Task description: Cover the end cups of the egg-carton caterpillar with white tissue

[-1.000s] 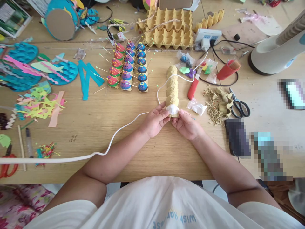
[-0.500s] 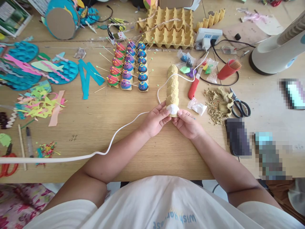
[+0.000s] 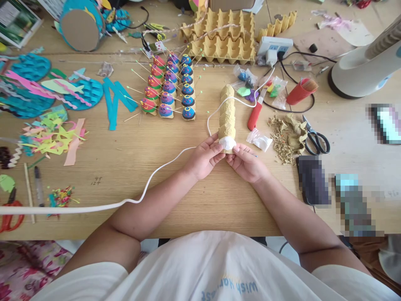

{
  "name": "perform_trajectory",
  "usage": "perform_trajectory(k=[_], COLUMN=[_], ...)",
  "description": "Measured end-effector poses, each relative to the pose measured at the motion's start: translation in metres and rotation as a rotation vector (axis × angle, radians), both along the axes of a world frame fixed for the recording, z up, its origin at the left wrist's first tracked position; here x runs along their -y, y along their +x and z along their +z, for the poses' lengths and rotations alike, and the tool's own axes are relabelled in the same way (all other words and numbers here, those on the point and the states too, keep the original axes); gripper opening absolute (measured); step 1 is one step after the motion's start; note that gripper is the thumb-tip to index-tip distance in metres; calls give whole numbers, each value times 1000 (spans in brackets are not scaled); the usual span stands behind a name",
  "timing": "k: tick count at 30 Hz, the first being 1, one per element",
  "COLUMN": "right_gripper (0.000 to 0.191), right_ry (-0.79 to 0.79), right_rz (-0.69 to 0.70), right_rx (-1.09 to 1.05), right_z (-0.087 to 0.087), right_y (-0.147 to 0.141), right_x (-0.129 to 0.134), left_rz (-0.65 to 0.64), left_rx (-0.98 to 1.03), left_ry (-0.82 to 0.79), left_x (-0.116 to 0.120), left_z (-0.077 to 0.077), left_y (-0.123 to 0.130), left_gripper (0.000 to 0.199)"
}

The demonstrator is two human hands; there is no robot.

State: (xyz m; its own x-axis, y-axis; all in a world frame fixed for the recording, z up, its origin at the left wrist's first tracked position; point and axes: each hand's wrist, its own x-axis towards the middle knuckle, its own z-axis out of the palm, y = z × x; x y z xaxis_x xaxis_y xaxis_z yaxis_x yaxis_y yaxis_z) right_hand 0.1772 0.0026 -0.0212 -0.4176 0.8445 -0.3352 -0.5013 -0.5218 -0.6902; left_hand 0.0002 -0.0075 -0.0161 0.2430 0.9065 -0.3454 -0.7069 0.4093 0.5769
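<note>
A tan strip of egg carton cups (image 3: pixel 227 113) points away from me, its near end between my hands. White clay (image 3: pixel 227 143) covers the nearest cup. My left hand (image 3: pixel 203 156) grips that end from the left, thumb on the clay. From the right, my right hand (image 3: pixel 247 162) pinches the same end, thumb and fingertips at the clay's edge. A white cable (image 3: pixel 216 112) crosses over the strip farther up. Right of my hands lies a small clear bag with white stuff (image 3: pixel 260 140), and above it a red-handled utility knife (image 3: pixel 255 115).
Painted egg carton rows with pins (image 3: pixel 168 87) stand at left centre. Egg trays (image 3: pixel 221 35) lie at the back beside a power strip (image 3: pixel 275 45). Black scissors (image 3: pixel 317 140), carton scraps (image 3: pixel 286 136) and a dark pixelated phone (image 3: pixel 313 179) are to the right. Paper scraps (image 3: pixel 53 136) lie left.
</note>
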Motion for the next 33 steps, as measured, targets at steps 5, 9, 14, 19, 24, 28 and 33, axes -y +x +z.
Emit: perform_trajectory(k=[5, 9, 14, 19, 24, 28, 33], right_gripper=[38, 39, 40, 40, 39, 41, 40], right_ry=[18, 32, 58, 57, 57, 60, 65], right_rz=[-15, -86, -110, -101, -81, -73, -68], right_rx=[41, 110, 117, 116, 128, 142, 150], right_z=[1, 1, 2, 0, -1, -1, -1], right_y=[-3, -6, -7, -7, -6, -6, -6], right_x=[2, 4, 4, 3, 2, 2, 2], left_rz=[-1, -4, -21, -18, -17, -10, 10], left_rx=[-13, -12, -11, 13, 30, -23, -46], left_ry=[9, 26, 31, 57, 104, 89, 59], left_x=[0, 0, 0, 0, 1, 1, -1], left_z=[-1, 0, 3, 0, -1, -3, -3], left_y=[0, 0, -1, -1, -2, -1, 0], left_gripper=[61, 58, 53, 48, 41, 56, 64])
